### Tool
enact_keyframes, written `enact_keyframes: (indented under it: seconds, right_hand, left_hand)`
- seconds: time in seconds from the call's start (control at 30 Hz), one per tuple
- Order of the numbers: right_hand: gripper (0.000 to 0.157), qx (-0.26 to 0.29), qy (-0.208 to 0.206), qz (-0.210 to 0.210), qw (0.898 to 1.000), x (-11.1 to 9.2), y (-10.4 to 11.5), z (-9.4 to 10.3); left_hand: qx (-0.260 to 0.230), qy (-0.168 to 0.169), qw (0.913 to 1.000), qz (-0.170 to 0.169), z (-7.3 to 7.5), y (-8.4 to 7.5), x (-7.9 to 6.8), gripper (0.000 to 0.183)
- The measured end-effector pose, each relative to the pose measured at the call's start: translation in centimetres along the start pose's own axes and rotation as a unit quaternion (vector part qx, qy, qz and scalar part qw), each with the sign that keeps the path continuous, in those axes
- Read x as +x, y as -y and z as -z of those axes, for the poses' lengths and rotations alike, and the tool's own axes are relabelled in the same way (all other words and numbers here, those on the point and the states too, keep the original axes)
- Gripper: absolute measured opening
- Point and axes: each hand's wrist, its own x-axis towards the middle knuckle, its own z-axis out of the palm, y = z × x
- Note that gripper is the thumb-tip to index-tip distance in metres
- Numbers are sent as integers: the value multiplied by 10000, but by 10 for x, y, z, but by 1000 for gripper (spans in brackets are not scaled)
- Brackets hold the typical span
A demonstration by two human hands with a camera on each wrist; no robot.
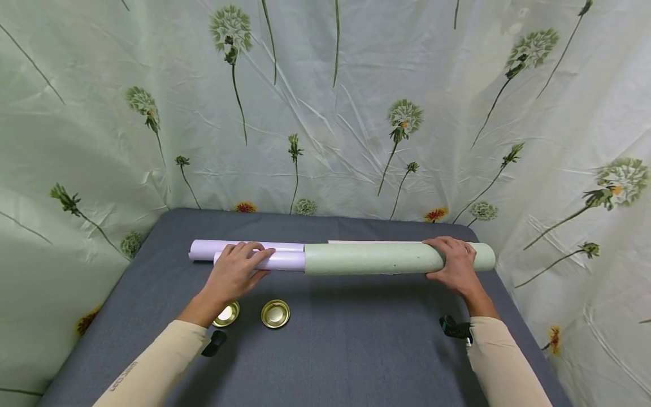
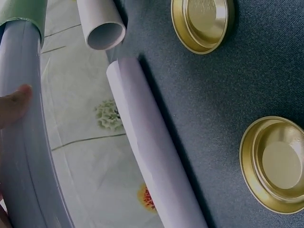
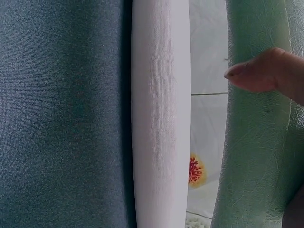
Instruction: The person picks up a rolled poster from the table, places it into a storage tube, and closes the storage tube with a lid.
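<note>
My left hand (image 1: 238, 270) grips a smooth lilac roll (image 1: 285, 262), its thumb on the near side in the left wrist view. The roll's right end sits inside the open end of a thick pale green tube (image 1: 366, 259). My right hand (image 1: 452, 264) holds that tube near its right end, thumb across its surface in the right wrist view. Tube and roll are level, raised above the table. How far the roll reaches inside is hidden.
Behind lie another lilac roll (image 2: 147, 142) and a whitish hollow tube (image 2: 99, 23) on the grey cloth-covered table (image 1: 346, 350). Two gold round lids or shallow dishes (image 1: 276, 314) rest in front, one partly behind my left wrist. A floral curtain (image 1: 325, 141) hangs around the table.
</note>
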Motion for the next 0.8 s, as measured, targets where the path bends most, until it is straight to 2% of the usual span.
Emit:
enact_keyframes:
  seconds: [0.3,0.53,0.8]
  right_hand:
    - [74,-14,-8,13,10000,1,3,-1]
    - [73,-7,-21,17,10000,2,4,0]
    - [73,-11,-37,40,10000,2,7,0]
  left_hand:
    - [-13,184,9998,125,0,-7,5,50]
    - [18,-3,10000,10,-3,-11,8,50]
    - [69,-17,10000,11,-5,-15,10,51]
